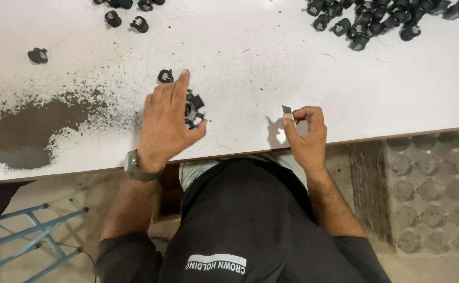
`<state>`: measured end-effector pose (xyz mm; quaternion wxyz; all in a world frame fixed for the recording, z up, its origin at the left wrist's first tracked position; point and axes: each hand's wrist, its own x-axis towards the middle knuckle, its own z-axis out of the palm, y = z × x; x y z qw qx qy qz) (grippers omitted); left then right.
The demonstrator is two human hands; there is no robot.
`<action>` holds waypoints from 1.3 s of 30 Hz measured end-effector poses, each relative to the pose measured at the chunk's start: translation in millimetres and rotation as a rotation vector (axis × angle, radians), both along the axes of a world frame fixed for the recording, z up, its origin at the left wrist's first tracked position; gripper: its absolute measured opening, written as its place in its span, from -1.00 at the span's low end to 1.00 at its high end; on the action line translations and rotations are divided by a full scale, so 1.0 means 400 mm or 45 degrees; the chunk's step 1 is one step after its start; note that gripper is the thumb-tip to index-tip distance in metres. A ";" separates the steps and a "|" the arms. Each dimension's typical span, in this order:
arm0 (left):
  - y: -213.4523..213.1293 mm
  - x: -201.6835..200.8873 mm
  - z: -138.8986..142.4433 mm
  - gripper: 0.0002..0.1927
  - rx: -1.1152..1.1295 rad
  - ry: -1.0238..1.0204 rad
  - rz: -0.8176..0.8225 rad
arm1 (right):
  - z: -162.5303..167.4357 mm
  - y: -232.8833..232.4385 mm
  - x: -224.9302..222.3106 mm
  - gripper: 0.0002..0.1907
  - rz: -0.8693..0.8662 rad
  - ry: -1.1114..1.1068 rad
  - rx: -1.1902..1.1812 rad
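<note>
Resting palm-down on the white table, the left hand has its fingers spread loosely over a black plastic part, thumb tip touching its near-right edge, index stretched far toward a small black ring-like piece that sits just beside the fingertip. Part itself lies near centre of the tabletop, partly hidden under the fingers, so exact shape can't be told. Right hand is raised at the near table edge, fingers curled tight, thumb & index pinching a small blade w/ a pale wrapped grip; dark tip points up-left. Wrist of left arm carries a green-strapped watch. Far right: a heap of similar black parts; far left: a few loose black parts, plus one alone further left. Dark shavings speckle the left of the table, where the white coat is worn through. Blue stool frame near left, below table.
</note>
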<state>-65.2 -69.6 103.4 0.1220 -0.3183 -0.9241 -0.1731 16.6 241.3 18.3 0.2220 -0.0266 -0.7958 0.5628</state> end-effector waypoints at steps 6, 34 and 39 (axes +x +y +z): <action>0.194 0.051 -0.068 0.11 0.108 -0.188 -0.251 | 0.013 0.002 0.004 -0.71 -0.087 0.076 0.765; 0.209 0.086 -0.132 -0.79 0.455 -0.309 -0.068 | 0.010 -0.122 0.033 -0.71 0.129 0.191 0.581; 0.213 0.095 -0.143 -0.83 0.499 -0.297 -0.027 | 0.017 -0.121 0.031 -0.71 0.175 0.239 0.596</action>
